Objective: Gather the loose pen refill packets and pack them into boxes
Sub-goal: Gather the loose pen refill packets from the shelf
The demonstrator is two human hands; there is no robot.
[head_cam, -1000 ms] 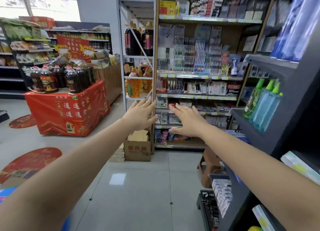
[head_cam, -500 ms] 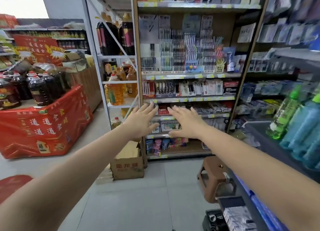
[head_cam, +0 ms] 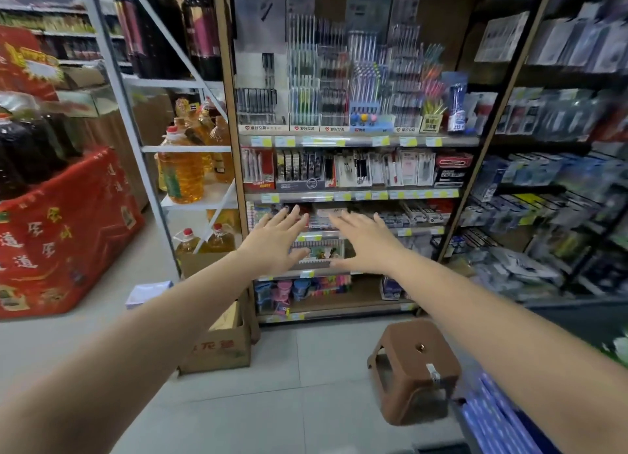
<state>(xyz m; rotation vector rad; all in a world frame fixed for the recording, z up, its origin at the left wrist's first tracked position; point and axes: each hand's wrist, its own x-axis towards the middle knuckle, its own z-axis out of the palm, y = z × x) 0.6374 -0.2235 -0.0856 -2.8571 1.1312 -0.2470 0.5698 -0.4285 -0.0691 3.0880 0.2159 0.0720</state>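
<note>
Refill packets: I cannot pick them out yet; I think they are on the pen shelf (head_cam: 353, 195), somewhere among the small packs there, but those are too blurry to tell apart.
Left hand (head_cam: 275, 246): it reaches toward the pen shelf, fingers straight and spread, holding nothing.
Right hand (head_cam: 365, 244): it is beside my left hand, in front of the pen shelf, fingers straight and a little spread, holding nothing.
Trip risk: the brown stool (head_cam: 414, 368) sits on the floor in front of the pen shelf, under my right arm. I might bump it if I step closer.
Knock risk: packs stand tight on the pen shelf. A fast grab may tip them down.
Wrong pick: many packs look alike, so I may take pens by mistake.
Floor: pale, shiny tiles.
Room: a shop. Oil bottles (head_cam: 181, 171) stand left of the pen shelf, with a cardboard box (head_cam: 221, 348) below them.
</note>
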